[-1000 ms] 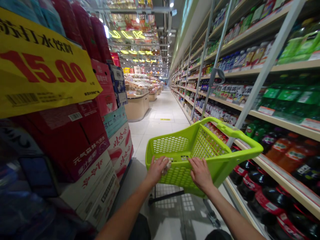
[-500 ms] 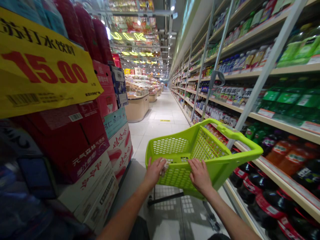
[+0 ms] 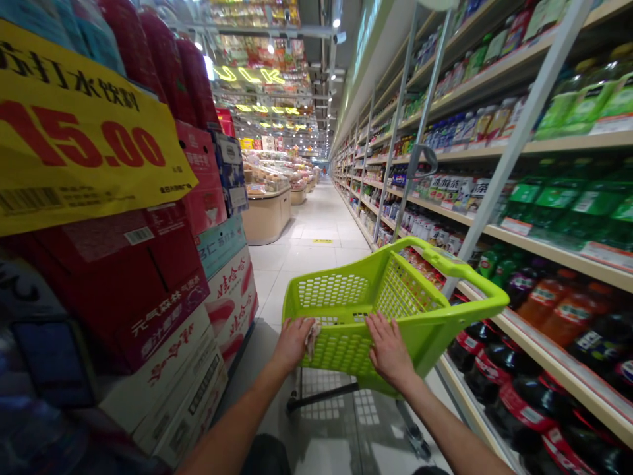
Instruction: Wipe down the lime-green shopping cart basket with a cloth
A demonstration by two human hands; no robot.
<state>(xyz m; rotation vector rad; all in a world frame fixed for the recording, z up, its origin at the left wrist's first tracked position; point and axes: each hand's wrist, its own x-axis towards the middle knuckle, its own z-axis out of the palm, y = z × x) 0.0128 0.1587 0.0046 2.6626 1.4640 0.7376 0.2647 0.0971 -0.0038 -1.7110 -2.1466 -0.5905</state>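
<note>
A lime-green plastic shopping cart (image 3: 346,300) stands in the aisle just in front of me, tilted, its basket holding nothing I can see. My left hand (image 3: 293,342) is closed on the near rim at its left, with a crumpled whitish cloth or tissue (image 3: 313,333) pressed under the fingers. My right hand (image 3: 388,348) lies on the same rim further right, fingers curled over its edge. The cart's long green handle (image 3: 469,280) sticks out to the right, close to the shelf.
Stacked red and white drink cartons (image 3: 163,284) with a yellow 15.00 price sign (image 3: 84,138) wall the left side. Shelves of bottled drinks (image 3: 534,277) run along the right. A tiled aisle (image 3: 316,231) leads ahead past a beige display counter (image 3: 267,214).
The cart and both hands have shifted slightly left and down in view as I move along the aisle. The grip of each hand is unchanged.
</note>
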